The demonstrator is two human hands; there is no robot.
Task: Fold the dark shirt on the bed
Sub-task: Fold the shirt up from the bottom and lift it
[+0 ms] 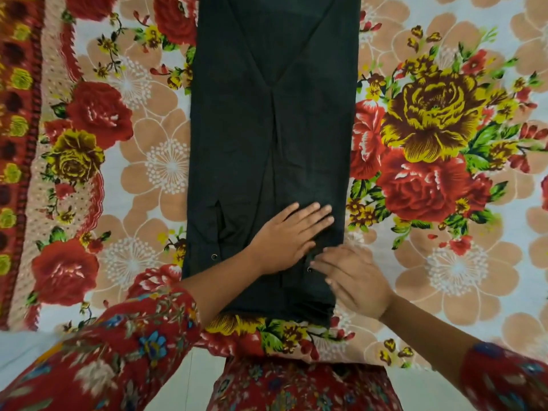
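Observation:
The dark shirt (267, 129) lies flat on the bed as a long narrow strip, its sides folded in toward the middle, running from the top of the view down to the near edge. Small buttons show near its lower end. My left hand (289, 235) presses flat on the lower part of the shirt, fingers straight and pointing right. Just below it, my right hand (353, 277) rests on the shirt's lower right edge with fingers extended leftward; it is slightly blurred.
A floral bedsheet (430, 143) with red and yellow roses covers the bed on both sides of the shirt. A red patterned border (17, 143) runs along the left. The bed's near edge (296, 351) is at my body.

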